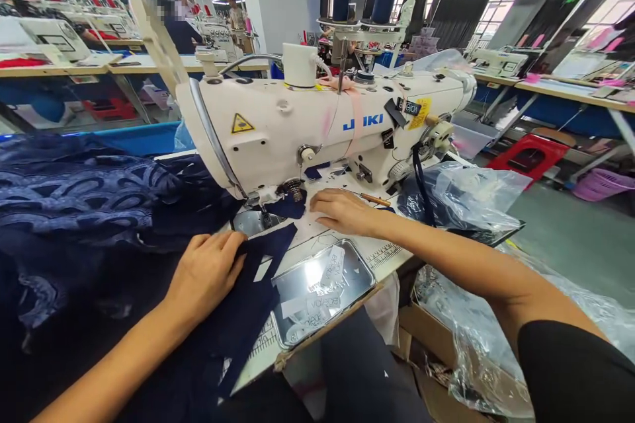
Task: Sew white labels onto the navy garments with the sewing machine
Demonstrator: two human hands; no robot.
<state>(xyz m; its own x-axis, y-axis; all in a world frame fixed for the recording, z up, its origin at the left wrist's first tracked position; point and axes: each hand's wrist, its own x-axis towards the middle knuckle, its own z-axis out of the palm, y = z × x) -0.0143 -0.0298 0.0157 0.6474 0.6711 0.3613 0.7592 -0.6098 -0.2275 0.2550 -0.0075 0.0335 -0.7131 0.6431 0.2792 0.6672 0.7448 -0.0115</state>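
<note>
Well, navy cloth (89, 192) heaps at the left and reaches the sewing machine (282, 122); the left hand (206, 271) lies curled on it, whether pinching I can't tell; next a tray (300, 281) of labels (325, 304), the right hand (342, 210) bent-fingered at the machine's bed, its grip unclear, then a plastic bag (481, 185)

"JUKI" on machine (282, 122), "valege" on labels (323, 303)
</note>
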